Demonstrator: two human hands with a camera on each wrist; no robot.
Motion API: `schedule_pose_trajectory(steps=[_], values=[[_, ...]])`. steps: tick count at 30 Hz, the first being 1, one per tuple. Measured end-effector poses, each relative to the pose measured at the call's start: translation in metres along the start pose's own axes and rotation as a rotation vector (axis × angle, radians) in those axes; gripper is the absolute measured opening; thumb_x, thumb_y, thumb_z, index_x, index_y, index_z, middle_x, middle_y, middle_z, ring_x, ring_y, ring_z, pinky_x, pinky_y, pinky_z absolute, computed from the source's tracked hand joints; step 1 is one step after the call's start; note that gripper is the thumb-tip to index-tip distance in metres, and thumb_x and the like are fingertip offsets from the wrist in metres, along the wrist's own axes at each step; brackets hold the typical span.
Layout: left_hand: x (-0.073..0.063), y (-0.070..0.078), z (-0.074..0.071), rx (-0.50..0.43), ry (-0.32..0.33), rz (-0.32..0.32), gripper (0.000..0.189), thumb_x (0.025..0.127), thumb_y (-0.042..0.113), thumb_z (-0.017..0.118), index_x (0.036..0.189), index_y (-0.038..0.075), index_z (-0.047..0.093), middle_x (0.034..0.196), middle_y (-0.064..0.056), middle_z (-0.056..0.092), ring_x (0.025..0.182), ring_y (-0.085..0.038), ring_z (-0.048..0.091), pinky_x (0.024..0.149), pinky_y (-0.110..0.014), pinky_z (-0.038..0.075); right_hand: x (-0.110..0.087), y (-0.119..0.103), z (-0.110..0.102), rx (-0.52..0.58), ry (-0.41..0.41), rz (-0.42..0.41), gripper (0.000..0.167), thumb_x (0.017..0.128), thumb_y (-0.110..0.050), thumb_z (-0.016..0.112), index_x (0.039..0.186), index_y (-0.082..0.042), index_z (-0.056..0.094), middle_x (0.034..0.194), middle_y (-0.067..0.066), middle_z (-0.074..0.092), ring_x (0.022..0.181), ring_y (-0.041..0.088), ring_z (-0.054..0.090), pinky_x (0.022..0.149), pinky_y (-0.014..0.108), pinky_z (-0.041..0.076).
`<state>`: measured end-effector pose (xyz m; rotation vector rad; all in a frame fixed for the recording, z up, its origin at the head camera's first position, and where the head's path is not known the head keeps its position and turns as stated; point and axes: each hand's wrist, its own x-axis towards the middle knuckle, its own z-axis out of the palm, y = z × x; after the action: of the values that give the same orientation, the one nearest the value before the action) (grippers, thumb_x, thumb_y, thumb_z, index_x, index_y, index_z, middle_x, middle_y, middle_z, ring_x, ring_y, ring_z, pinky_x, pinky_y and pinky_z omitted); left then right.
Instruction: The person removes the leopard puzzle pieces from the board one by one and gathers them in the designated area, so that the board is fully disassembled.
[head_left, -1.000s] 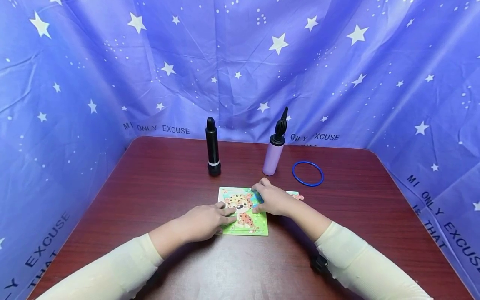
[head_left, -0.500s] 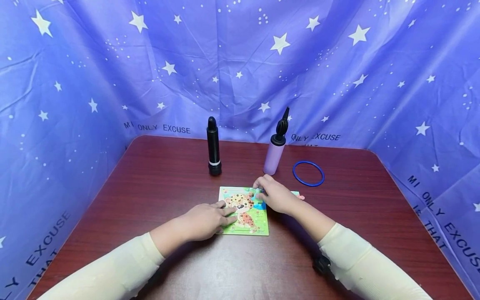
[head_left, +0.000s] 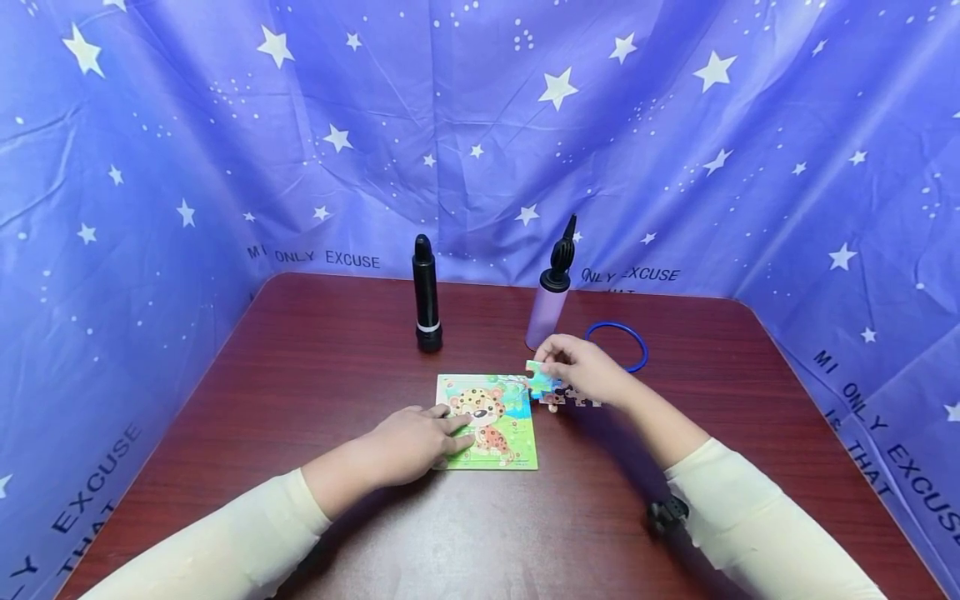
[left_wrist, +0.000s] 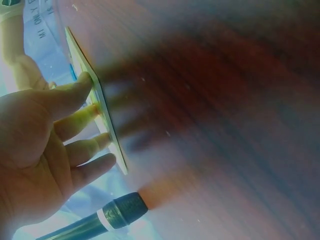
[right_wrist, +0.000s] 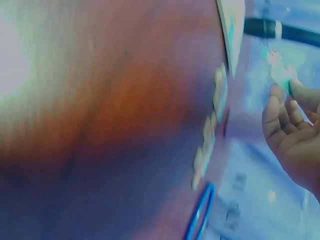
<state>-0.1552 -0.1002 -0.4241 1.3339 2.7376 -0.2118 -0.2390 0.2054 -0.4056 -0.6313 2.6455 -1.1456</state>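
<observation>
A jigsaw puzzle board (head_left: 521, 446) with a spotted cub picture lies flat on the table. My left hand (head_left: 411, 443) rests on its left side with fingers spread; in the left wrist view, the fingertips touch the board's edge (left_wrist: 102, 102). Between thumb and fingers, my right hand (head_left: 588, 367) pinches a blue-green puzzle piece (head_left: 537, 379), raised beside the board's upper right corner. The right wrist view shows this piece (right_wrist: 280, 70) held up off the table. Several loose puzzle pieces (head_left: 581, 400) lie below that hand, partly hidden by it.
Behind the board stand a black cylinder (head_left: 426, 292) with a white band and a purple hand pump (head_left: 547, 312) with a black top. A blue ring (head_left: 643, 354) lies at the right, partly covered by the right hand. Starry cloth (head_left: 480, 183) surrounds the table (head_left: 337, 350).
My right hand has lifted from the board's upper right part and moved right with a puzzle piece. The loose pieces beside the board show more now. My left hand has stayed in place.
</observation>
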Motion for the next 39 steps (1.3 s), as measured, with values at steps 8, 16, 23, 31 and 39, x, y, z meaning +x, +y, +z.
schedule_pose_trajectory(steps=[8, 16, 23, 31, 39], values=[[-0.002, 0.001, 0.001, 0.001, 0.007, 0.003, 0.053, 0.091, 0.037, 0.066, 0.142, 0.033, 0.053, 0.151, 0.003, 0.046, 0.134, -0.031, 0.05, 0.1, -0.043, 0.05, -0.019, 0.032, -0.045, -0.014, -0.033, 0.057, 0.006, 0.097, -0.011, 0.059, 0.099, -0.007, 0.063, 0.086, 0.008, 0.06, 0.073, 0.023, 0.059, 0.062, 0.039, 0.054], [-0.003, 0.0, 0.001, -0.033, -0.011, -0.017, 0.053, 0.091, 0.036, 0.065, 0.142, 0.033, 0.053, 0.152, 0.004, 0.045, 0.136, -0.031, 0.048, 0.102, -0.045, 0.049, -0.036, 0.064, -0.073, -0.026, -0.166, 0.193, 0.009, 0.098, -0.011, 0.057, 0.101, -0.003, 0.059, 0.088, 0.01, 0.059, 0.077, 0.023, 0.059, 0.066, 0.038, 0.052], [-0.003, 0.0, 0.0, -0.038, -0.008, -0.019, 0.052, 0.091, 0.034, 0.066, 0.142, 0.032, 0.054, 0.152, 0.003, 0.045, 0.135, -0.031, 0.048, 0.101, -0.046, 0.049, -0.039, 0.08, -0.076, -0.174, -0.185, 0.208, 0.005, 0.092, -0.006, 0.06, 0.093, -0.001, 0.06, 0.079, 0.005, 0.058, 0.07, 0.018, 0.054, 0.063, 0.031, 0.046], [-0.001, 0.0, 0.001, -0.013, -0.004, -0.01, 0.052, 0.092, 0.036, 0.065, 0.142, 0.033, 0.053, 0.152, 0.004, 0.046, 0.135, -0.031, 0.049, 0.1, -0.046, 0.05, -0.035, 0.083, -0.068, -0.299, -0.188, 0.216, 0.004, 0.095, -0.009, 0.06, 0.093, -0.005, 0.06, 0.078, 0.002, 0.056, 0.07, 0.016, 0.051, 0.063, 0.03, 0.043], [0.0, 0.001, -0.001, -0.017, -0.017, -0.013, 0.051, 0.092, 0.035, 0.064, 0.142, 0.034, 0.053, 0.152, 0.004, 0.045, 0.136, -0.031, 0.048, 0.101, -0.047, 0.049, -0.035, 0.084, -0.066, -0.301, -0.192, 0.234, 0.005, 0.094, -0.007, 0.061, 0.094, -0.003, 0.058, 0.079, 0.005, 0.056, 0.066, 0.017, 0.052, 0.061, 0.03, 0.044]])
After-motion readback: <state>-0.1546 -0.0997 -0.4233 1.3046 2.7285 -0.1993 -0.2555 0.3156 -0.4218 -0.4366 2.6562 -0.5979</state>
